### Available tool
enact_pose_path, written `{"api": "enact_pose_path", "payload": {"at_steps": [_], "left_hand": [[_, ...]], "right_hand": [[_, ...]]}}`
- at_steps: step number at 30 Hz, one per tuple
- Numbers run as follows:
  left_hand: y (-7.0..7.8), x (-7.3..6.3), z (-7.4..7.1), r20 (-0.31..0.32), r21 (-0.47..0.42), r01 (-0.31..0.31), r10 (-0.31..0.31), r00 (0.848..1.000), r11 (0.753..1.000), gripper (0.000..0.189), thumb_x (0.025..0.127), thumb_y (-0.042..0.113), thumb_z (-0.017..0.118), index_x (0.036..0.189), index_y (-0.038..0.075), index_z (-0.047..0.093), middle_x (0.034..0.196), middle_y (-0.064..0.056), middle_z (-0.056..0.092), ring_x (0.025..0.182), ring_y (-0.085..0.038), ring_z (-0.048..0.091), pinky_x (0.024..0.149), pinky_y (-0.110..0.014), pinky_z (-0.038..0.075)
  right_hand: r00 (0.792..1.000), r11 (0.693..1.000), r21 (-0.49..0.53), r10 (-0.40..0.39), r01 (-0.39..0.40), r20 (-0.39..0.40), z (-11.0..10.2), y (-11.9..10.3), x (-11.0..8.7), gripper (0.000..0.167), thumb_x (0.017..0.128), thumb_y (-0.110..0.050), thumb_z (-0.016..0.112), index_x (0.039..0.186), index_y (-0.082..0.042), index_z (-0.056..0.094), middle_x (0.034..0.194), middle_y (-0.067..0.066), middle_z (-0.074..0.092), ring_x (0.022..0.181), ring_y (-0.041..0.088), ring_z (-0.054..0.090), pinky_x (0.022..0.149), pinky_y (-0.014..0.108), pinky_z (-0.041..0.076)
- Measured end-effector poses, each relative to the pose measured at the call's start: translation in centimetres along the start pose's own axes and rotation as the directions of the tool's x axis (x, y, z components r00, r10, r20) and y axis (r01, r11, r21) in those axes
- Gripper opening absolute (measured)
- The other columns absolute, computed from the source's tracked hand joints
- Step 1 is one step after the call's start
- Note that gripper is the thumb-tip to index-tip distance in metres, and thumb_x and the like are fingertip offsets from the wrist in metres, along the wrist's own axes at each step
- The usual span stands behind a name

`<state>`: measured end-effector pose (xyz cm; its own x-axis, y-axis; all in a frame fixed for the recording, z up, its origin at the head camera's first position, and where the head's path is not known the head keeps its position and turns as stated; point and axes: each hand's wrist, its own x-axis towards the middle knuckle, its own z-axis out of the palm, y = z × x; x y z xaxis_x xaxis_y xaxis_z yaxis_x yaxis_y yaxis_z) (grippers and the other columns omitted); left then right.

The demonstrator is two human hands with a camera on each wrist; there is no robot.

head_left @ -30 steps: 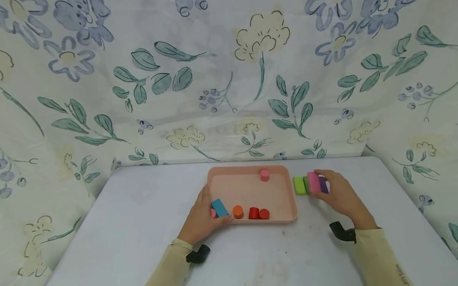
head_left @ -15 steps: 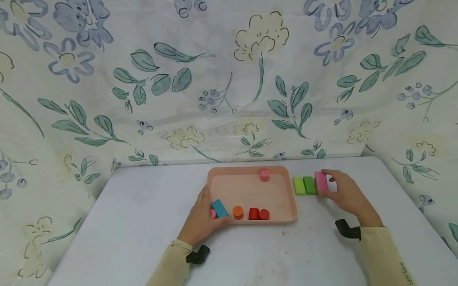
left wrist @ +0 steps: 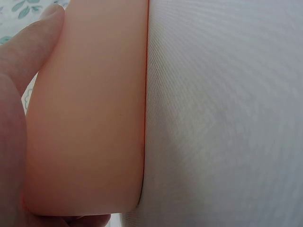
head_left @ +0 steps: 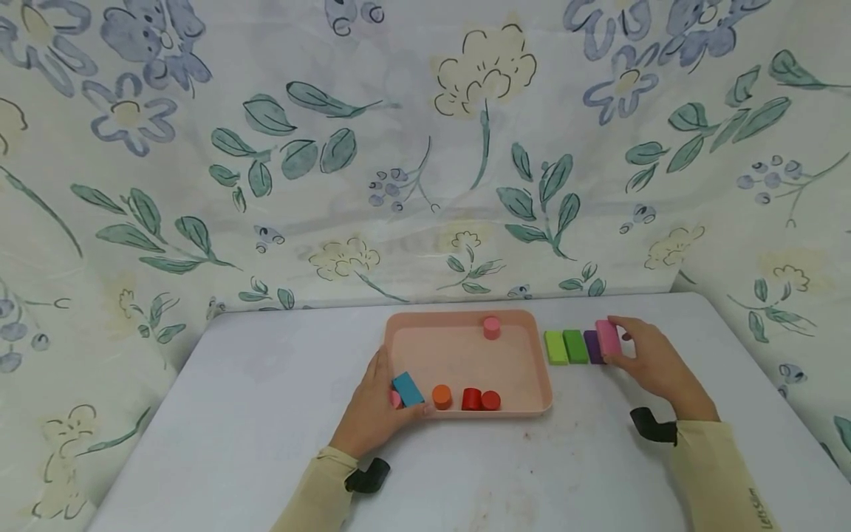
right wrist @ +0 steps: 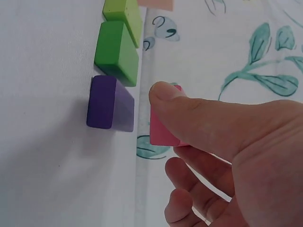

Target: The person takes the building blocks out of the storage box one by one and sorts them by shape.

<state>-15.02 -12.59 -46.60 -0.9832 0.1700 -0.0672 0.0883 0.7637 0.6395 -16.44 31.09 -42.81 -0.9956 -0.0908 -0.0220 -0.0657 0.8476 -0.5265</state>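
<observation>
In the head view my left hand [head_left: 372, 406] grips the near left corner of a peach tray [head_left: 459, 315], thumb at the front wall and fingers along the left side. Beside it inside the tray lie a blue block [head_left: 408, 389] and a partly hidden pink piece [head_left: 396, 400]. My right hand [head_left: 654, 362] pinches a pink block [right wrist: 163, 123] between thumb and fingers. The right wrist view shows this block raised above the table level, apart from the purple block [right wrist: 102, 101]. Left of that purple block stand a green block [head_left: 575, 346] and a lime block [head_left: 555, 348], forming a row.
Inside the tray, an orange cylinder [head_left: 442, 397] and two red cylinders, one a red cylinder on its side [head_left: 471, 399], sit along the front wall. A pink cylinder [head_left: 491, 327] is near the back wall. A floral cloth [head_left: 425, 148] hangs behind the white table [head_left: 279, 414].
My right hand has moved right with the pink block, from over the green and purple blocks to the purple block's right side. The left hand and tray have stayed in place.
</observation>
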Motion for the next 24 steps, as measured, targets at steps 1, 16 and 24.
{"api": "enact_pose_path", "payload": {"at_steps": [1,16,24], "left_hand": [[0.0,0.0,0.0,0.000,-0.001,0.002,-0.002,1.000,1.000,0.130,0.074,0.070,0.075,0.160,0.000,0.006,0.167,-0.019,0.012,0.148,-0.040,0.025,0.114,-0.060,0.030],[-0.1,0.0,0.1,-0.001,0.008,-0.003,0.003,1.000,1.000,0.129,0.075,0.069,0.075,0.160,0.000,0.007,0.167,-0.019,0.012,0.148,-0.040,0.025,0.113,-0.060,0.030],[0.0,0.0,0.0,0.000,-0.002,-0.004,0.004,1.000,1.000,0.129,0.075,0.068,0.076,0.160,0.000,0.006,0.167,-0.018,0.011,0.148,-0.040,0.025,0.114,-0.060,0.030]], "right_hand": [[1.000,1.000,0.000,-0.002,0.002,-0.002,0.0,0.1,0.0,0.069,0.090,-0.010,0.074,0.146,0.010,0.039,0.142,0.034,0.043,0.121,0.050,0.046,0.099,0.066,0.042],[1.000,0.999,-0.035,-0.004,0.004,-0.008,0.2,1.1,0.0,0.068,0.090,-0.005,0.072,0.145,0.014,0.037,0.143,0.037,0.040,0.122,0.052,0.046,0.102,0.066,0.039],[1.000,0.999,-0.053,0.013,-0.013,0.006,0.5,1.6,0.3,0.066,0.091,-0.005,0.070,0.145,0.015,0.036,0.143,0.038,0.038,0.123,0.053,0.045,0.103,0.066,0.038]]}}
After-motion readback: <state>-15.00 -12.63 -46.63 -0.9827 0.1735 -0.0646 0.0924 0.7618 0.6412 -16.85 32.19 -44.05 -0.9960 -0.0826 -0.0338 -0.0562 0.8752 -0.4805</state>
